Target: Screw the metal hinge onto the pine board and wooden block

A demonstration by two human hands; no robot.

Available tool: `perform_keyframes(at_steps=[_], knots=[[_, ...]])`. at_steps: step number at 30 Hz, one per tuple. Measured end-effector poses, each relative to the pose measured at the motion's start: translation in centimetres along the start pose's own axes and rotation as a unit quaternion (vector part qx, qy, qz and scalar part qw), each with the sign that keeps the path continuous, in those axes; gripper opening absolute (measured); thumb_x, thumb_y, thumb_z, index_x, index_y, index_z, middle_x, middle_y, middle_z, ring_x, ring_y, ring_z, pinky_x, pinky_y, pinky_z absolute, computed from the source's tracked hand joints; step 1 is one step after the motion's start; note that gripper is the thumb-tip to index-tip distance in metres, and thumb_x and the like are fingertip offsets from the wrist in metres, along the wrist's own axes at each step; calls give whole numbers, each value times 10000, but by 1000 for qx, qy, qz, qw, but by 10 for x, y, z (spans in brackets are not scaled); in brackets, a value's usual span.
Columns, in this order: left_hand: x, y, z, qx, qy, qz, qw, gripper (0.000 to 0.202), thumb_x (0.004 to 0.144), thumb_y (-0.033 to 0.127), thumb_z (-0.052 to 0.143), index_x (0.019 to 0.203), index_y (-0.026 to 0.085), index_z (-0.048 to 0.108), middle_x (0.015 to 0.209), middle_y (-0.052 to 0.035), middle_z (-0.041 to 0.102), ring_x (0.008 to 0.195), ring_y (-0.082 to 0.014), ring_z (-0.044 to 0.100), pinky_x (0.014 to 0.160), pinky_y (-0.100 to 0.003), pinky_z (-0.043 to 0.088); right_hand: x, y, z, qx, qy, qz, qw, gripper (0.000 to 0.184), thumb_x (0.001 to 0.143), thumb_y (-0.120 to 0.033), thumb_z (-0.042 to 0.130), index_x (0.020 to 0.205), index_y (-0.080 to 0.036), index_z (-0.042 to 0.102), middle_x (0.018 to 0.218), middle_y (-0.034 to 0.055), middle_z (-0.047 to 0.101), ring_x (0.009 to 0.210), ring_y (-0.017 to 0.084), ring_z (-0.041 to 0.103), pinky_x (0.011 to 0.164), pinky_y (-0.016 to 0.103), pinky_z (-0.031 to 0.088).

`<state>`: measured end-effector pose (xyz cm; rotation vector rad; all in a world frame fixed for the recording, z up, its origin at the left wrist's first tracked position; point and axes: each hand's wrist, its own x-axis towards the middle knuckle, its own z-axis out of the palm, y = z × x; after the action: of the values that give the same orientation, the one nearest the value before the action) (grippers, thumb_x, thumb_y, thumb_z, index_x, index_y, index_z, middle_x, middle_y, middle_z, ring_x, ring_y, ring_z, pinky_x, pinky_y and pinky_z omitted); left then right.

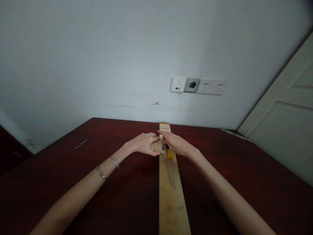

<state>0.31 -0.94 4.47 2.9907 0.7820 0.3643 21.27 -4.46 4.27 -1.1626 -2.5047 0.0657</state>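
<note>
Toward the far end of the plank (172, 199), your left hand (146, 143) is clamped on the wooden block (157, 148), which juts past the plank's left edge. Your right hand (174, 142) bends over beside the small metal piece (163, 147); whether it grips, I can't tell. Careful: that overhanging block could tip if your left grasp loosens, and the screwdriver (170, 154) could roll if your right palm nudges it.
</note>
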Motion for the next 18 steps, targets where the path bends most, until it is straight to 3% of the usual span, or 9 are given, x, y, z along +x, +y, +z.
perform_keyframes(at_steps=[3, 8, 14, 18], knots=[[0, 1, 0, 15, -10, -5, 1000, 559, 691, 512, 666, 1133, 178, 585, 1095, -99, 608, 966, -263, 606, 791, -357, 489, 0, 6, 1, 9, 25, -25, 999, 517, 884, -107, 387, 1398, -119, 328, 1244, 206, 562, 1185, 274, 532, 937, 460, 474], [0, 1, 1, 9, -11, -12, 1000, 549, 693, 495, 671, 1128, 170, 593, 1032, -92, 616, 914, -245, 610, 776, -341, 477, 0, 9, -5, 42, 41, -41, 997, 532, 879, -96, 388, 1402, -148, 309, 1051, 128, 624, 1014, 223, 589, 887, 424, 494], [1, 1, -2, -17, -6, -11, 1000, 534, 703, 497, 668, 1120, 170, 597, 1019, -95, 618, 914, -249, 601, 790, -354, 471, 1, 5, -7, 72, 38, -29, 996, 514, 876, -96, 401, 1384, -135, 338, 1100, 135, 592, 1004, 214, 571, 908, 419, 471], [0, 0, -2, -38, 1, -7, 999, 517, 703, 482, 679, 1118, 184, 598, 1002, -83, 621, 921, -245, 598, 803, -354, 469, 2, 6, -6, 111, 44, -26, 992, 501, 861, -80, 412, 1352, -177, 391, 1027, 93, 594, 916, 181, 581, 876, 396, 491]])
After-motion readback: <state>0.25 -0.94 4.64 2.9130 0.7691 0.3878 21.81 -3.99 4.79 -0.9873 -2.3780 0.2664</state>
